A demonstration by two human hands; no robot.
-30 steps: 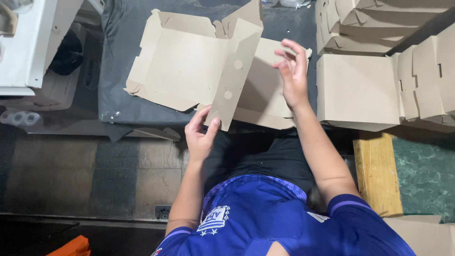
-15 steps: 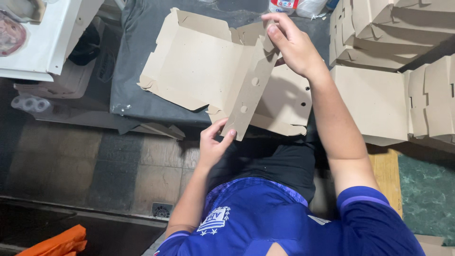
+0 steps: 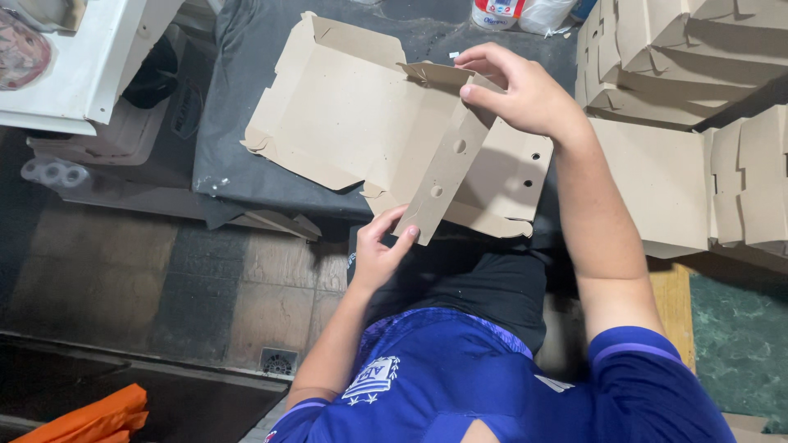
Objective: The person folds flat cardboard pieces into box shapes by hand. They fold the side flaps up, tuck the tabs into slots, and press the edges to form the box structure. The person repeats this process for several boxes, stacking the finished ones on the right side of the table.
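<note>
I see the box (image 3: 361,131) half-formed on the counter (image 3: 238,123); my left hand (image 3: 379,254) pinches the raised flap's near end, my right hand (image 3: 525,94) its far corner; other walls lie unfolded; finished boxes (image 3: 681,49) stack right.

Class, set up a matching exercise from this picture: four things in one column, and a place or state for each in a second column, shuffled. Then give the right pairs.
Things
1. left hand
2. right hand
3. stack of folded boxes
4. orange cloth

Places or states
A. bottom left corner, on the floor
B. pinching the top corner of the raised cardboard flap
C. piled at the upper right
D. gripping the flap's bottom edge

Pairs: 1-D, 2-B, 3-C, 4-A
</note>
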